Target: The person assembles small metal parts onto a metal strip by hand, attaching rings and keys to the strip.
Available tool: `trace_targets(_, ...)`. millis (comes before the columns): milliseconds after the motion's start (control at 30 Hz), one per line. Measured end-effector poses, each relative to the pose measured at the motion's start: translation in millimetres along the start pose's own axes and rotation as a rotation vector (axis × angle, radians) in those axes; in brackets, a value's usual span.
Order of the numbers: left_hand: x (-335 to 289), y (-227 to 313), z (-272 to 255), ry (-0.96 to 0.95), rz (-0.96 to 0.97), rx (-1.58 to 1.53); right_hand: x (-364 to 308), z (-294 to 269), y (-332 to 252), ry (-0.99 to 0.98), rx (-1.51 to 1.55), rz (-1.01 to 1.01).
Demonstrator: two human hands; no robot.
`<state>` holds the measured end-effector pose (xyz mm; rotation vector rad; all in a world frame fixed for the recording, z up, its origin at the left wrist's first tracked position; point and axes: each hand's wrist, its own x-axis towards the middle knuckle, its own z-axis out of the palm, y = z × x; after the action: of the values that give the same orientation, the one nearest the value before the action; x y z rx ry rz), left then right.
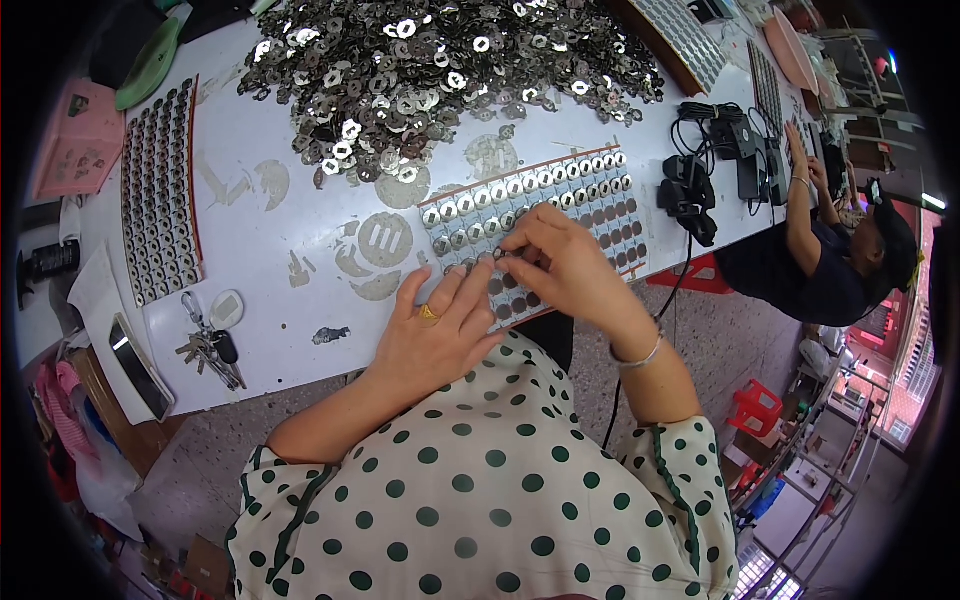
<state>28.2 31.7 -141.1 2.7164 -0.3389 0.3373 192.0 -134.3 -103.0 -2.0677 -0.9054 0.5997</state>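
Note:
In front of me lies a flat rectangular board (455, 205) with rows of round places. Shiny metal discs with slotted centres fill its far rows, while dark round spots (618, 215) show in the nearer rows. My left hand (440, 325), with a gold ring on one finger, rests over the board's left near part, fingers stretched out and apart, fingertips on the discs. My right hand (565, 265) is bent over the middle of the board, thumb and fingers pinched together beside the left fingertips. What it pinches is too small and covered to make out.
A big heap of loose metal discs (430, 80) covers the table's far side. Another filled board (160, 200) and keys (212, 350) lie left, near a phone (140, 365). Black devices with cables (690, 195) sit right. A co-worker (830, 250) works farther right.

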Motion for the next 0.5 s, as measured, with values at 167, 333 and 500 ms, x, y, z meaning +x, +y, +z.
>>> trace_targets(167, 2.2, 0.8, 0.1, -0.005, -0.013, 0.009, 48.8, -19.6, 3.4, 0.354, -0.295, -0.242)
trace_targets(333, 1.6, 0.1, 2.2, 0.033, -0.007, 0.024, 86.8, -8.6, 25.2, 0.374, -0.651, -0.418)
trace_targets(500, 1.4, -0.1, 0.1, 0.016, -0.016, 0.027, 80.4, -14.2, 28.8, 0.380, 0.012, -0.152)
